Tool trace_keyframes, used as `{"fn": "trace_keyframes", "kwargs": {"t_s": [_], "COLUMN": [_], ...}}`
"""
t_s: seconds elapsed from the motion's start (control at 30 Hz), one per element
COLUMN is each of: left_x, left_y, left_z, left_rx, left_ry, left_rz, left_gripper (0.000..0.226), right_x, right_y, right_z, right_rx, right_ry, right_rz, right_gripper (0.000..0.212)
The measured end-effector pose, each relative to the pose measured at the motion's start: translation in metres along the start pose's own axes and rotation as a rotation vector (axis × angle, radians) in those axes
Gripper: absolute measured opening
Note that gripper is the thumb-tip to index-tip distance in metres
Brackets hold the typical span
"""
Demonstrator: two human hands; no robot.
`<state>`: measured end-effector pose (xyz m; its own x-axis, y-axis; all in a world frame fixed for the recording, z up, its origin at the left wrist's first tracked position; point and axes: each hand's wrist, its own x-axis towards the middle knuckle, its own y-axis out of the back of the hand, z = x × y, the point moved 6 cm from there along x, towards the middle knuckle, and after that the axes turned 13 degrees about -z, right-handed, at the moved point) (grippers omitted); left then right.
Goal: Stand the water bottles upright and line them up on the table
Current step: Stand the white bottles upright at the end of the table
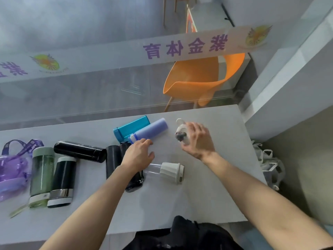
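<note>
My right hand [197,140] is wrapped around a clear bottle with a white looped lid [181,131], held upright near the table's far right. My left hand [138,154] hovers with spread fingers over two black bottles [112,159] lying side by side, its fingertips near the neck of a lilac bottle [153,128]. That lilac bottle lies on its side beside a teal bottle [131,126]. A clear bottle with a white ribbed cap [169,170] lies in front of my left hand. Further left lie a slim black flask [79,151], a green bottle [42,175] and a dark bottle with white ends [63,181].
A purple transparent bag with a strap [12,166] lies at the left end of the grey table [207,199]. A glass partition with a printed band runs behind the table, with an orange chair [198,78] beyond it. White bags [270,163] sit on the floor right of the table.
</note>
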<state>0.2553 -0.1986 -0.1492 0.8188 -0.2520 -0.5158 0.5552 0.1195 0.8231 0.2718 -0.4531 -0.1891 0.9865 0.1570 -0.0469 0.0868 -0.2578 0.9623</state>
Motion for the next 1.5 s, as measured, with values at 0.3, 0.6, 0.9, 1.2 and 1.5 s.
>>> {"fn": "trace_keyframes", "kwargs": {"t_s": [0.3,0.6,0.9,1.2,1.5], "left_x": [0.011,0.013,0.01,0.018,0.019], "left_y": [-0.046,-0.083,-0.044,-0.039,-0.061], "left_z": [0.045,0.049,0.043,0.06,0.033], "left_rx": [0.136,0.327,-0.068,-0.407,-0.336], "left_ry": [-0.233,-0.32,-0.383,-0.327,-0.288], "left_rz": [-0.403,-0.398,-0.112,-0.013,-0.149], "left_gripper": [0.087,0.104,0.08,0.088,0.09], "right_x": [-0.048,-0.071,-0.136,-0.132,-0.147], "right_y": [0.0,-0.008,-0.035,-0.027,-0.022], "right_z": [0.052,0.058,0.08,0.056,0.024], "right_rx": [0.595,0.576,0.466,0.417,0.183], "right_ry": [-0.504,-0.637,-0.709,-0.617,-0.53], "right_rz": [0.123,-0.139,-0.374,-0.419,-0.557], "right_gripper": [0.1,0.141,0.066,0.054,0.048]}}
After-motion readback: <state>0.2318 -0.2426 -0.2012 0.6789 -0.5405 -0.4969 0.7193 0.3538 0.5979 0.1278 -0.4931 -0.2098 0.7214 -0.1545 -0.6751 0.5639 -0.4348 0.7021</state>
